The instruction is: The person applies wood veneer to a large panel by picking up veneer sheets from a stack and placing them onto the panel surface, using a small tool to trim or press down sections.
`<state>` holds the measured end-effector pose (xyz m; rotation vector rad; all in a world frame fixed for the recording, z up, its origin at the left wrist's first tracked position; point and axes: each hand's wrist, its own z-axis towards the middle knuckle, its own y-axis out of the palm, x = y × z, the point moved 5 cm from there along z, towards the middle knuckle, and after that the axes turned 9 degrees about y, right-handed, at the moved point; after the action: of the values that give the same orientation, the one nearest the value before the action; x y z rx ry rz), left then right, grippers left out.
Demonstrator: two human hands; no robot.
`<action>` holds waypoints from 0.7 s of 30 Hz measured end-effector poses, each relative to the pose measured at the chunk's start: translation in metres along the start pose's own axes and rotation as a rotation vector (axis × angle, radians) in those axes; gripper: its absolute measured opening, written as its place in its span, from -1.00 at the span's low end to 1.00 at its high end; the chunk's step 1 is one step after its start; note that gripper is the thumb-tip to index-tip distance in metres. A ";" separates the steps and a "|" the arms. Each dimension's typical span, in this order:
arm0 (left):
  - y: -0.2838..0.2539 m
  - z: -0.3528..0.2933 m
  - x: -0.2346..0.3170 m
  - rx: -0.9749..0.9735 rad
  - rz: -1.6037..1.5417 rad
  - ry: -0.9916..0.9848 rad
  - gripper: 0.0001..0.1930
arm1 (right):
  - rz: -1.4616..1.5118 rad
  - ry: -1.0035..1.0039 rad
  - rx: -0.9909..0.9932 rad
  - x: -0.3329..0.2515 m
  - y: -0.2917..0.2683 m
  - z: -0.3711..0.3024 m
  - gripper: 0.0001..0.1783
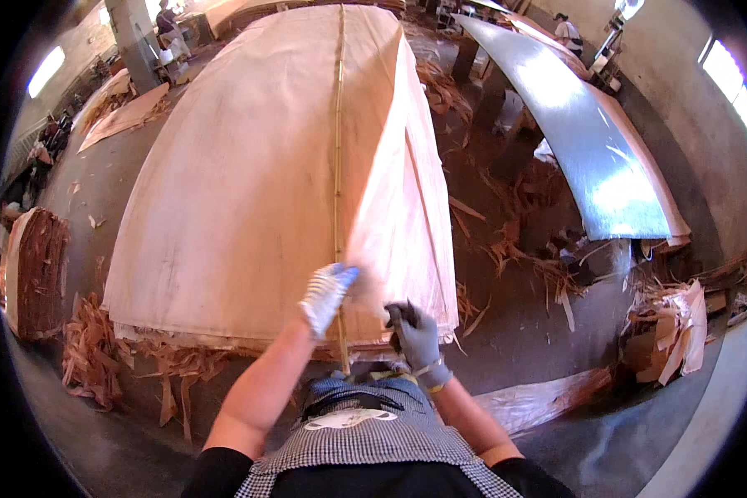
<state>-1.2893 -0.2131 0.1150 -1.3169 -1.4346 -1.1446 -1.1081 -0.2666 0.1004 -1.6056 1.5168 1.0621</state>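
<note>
Head view: your L hand, in a white glove w/ blue at the fingers, is right at the thin pole, covering a short length of it. Fingers look bent, but blur hides whether they grip the pole, a sheet edge or nothing; can't tell. Your R hand, gray glove, is a bit closer to your body, fingers curled; can't tell if anything's in them.

Key relation: the pole's long axis runs approx straight away from you, from near your waist, under or past the L hand, out to the far end of the veneer stack. L hand is clearly nearer the pole; R hand sits apart from it, off to its R, by the stack's near R corner.

The stack spreads ahead of both hands, w/ more of its width on the L hand's side of the pole. Ahead of the R hand, btwn pole and stack's R edge, a pale slanting fold runs fwd; its near end blurs out btwn your hands.

Around: shredded scraps well L of the L hand; a pale bundle on the floor R of the R hand; a long gray panel farther off, fwd-R of it.
</note>
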 end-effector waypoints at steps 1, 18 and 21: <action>-0.028 -0.010 0.010 0.033 -0.155 -0.064 -0.65 | -0.169 -0.078 0.054 0.020 -0.001 -0.003 -0.69; -0.284 -0.063 -0.121 0.195 -0.712 -0.237 -0.84 | -0.359 -0.226 -0.026 0.154 0.105 0.012 -0.87; -0.287 -0.080 -0.160 0.182 -0.733 -0.286 -0.82 | -0.225 -0.209 -0.103 0.158 0.093 0.010 -0.81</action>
<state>-1.5624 -0.3327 -0.0452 -0.8568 -2.2854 -1.2588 -1.2032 -0.3363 -0.0399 -1.6347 1.1323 1.1550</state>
